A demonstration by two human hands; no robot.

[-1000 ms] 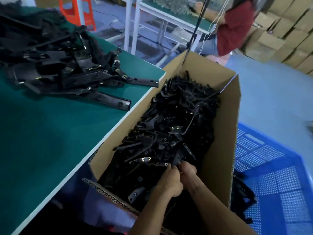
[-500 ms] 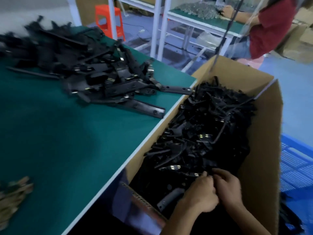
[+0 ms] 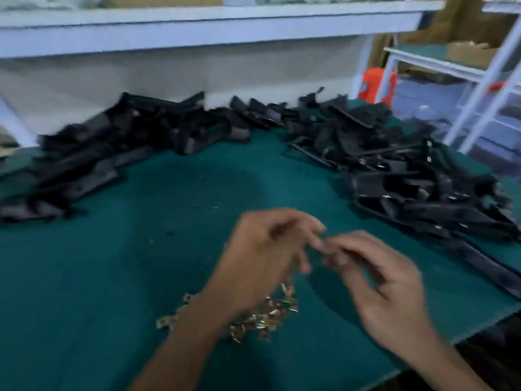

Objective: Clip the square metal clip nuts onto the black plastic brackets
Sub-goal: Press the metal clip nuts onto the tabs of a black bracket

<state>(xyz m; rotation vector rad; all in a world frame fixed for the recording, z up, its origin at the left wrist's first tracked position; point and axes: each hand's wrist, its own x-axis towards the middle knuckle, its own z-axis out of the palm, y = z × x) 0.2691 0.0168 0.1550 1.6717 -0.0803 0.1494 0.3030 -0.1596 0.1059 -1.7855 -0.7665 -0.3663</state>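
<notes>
My left hand (image 3: 265, 255) and my right hand (image 3: 380, 283) hover low over the green table (image 3: 141, 277), fingertips meeting in the middle. Both are smeared by motion. A small greyish bit shows where the fingertips meet, and the blur hides whether either hand pinches it. Under my left wrist lies a heap of several brass-coloured square clip nuts (image 3: 262, 314). Black plastic brackets lie in two heaps: one at the back left (image 3: 107, 153), one at the right (image 3: 408, 176) reaching toward the table's right edge.
A white shelf rail (image 3: 197, 26) runs across the back above the table. At the right rear stand white table legs (image 3: 479, 88) and an orange stool (image 3: 372, 83). The table's right front corner (image 3: 479, 323) drops off to a dark gap.
The view swung left from the cardboard box of brackets to the table. Both hands left the box and now meet above the clip nut heap.
</notes>
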